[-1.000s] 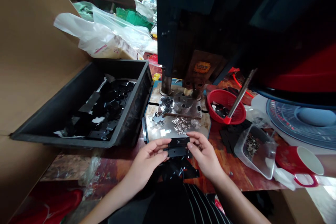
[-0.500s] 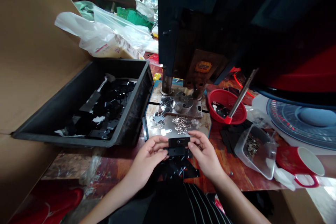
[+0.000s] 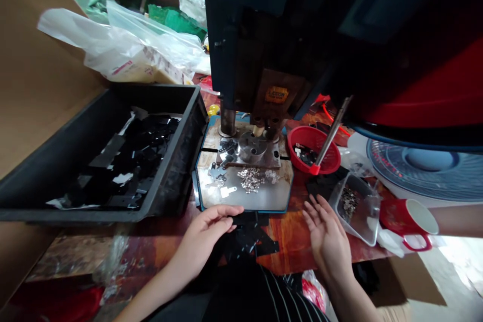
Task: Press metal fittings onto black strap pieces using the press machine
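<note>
My left hand (image 3: pixel 209 231) is at the table's front edge, thumb and fingers closed on the left end of a flat black plate (image 3: pixel 251 219). More black plates (image 3: pixel 245 244) lie in a loose pile just below it, over my lap. My right hand (image 3: pixel 328 236) is off to the right, holding nothing, with its fingers apart beside the clear plastic box (image 3: pixel 372 226) of small metal parts. Ahead on the press bed (image 3: pixel 264 201) are a heap of small shiny metal pieces (image 3: pixel 251 179) and several flat silver tabs (image 3: pixel 228 191).
The press (image 3: pixel 277 93) towers over its round steel die (image 3: pixel 252 147). A deep black bin (image 3: pixel 171 161) of dark pieces stands left. On the right are a red basket (image 3: pixel 328 153) of parts, a metal lever (image 3: pixel 334 133), dark sheets (image 3: pixel 320 183), a red mug (image 3: pixel 400 216) and a fan (image 3: pixel 422 161).
My right hand has let go of the black slotted plate and moved right, opening. That plate's slot no longer shows. The left hand stays at the black plates; the view has shifted right.
</note>
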Tool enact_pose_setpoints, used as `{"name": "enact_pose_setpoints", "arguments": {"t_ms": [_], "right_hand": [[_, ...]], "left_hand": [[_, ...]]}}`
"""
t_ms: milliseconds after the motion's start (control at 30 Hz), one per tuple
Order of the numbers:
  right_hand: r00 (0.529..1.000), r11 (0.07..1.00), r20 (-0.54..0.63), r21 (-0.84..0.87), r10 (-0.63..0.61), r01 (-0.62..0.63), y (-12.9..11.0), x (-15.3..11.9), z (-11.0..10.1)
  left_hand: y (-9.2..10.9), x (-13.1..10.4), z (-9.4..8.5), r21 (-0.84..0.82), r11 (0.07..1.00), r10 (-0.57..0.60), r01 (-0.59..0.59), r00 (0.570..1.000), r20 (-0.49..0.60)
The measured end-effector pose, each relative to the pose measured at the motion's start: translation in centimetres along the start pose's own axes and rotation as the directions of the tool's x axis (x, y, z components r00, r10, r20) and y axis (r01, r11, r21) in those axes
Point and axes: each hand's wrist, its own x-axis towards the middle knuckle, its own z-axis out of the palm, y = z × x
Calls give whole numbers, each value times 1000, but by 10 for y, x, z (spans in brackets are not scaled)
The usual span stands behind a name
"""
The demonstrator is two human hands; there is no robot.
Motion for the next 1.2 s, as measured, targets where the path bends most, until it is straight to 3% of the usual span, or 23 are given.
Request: {"name": "enact_pose_setpoints", "arguments": {"t_ms": [167, 300, 400, 533, 700, 1033, 1133, 1200], "right_hand": [[999, 998, -4, 56, 39, -39, 8, 11, -3], [984, 992, 178, -121, 4, 18, 6, -4, 9], [911, 911, 412, -369, -18, 184, -1, -24, 23], [787, 824, 616, -428, -33, 370, -8, -37, 46], [745, 782, 666, -447, -34, 435, -3, -33, 58], [749, 776, 662, -457, -28, 434, 6, -34, 64], [735, 752, 676, -456, -55, 476, -6, -32, 65], [710, 728, 690, -415, -141, 547, -25, -29, 59]], "left_hand": [[7, 1, 12, -26, 996, 83, -83, 996, 28], [12, -2, 18, 76, 989, 126, -127, 992, 16], [11, -4, 18, 125, 980, 153, -157, 987, 43], [12, -6, 18, 82, 986, 139, -144, 988, 63], [12, -9, 15, 61, 987, 148, -151, 988, 51], [5, -8, 7, 76, 981, 176, -181, 982, 68], [10, -9, 7, 132, 978, 162, -162, 987, 10], [14, -10, 6, 127, 985, 126, -119, 991, -46]]}}
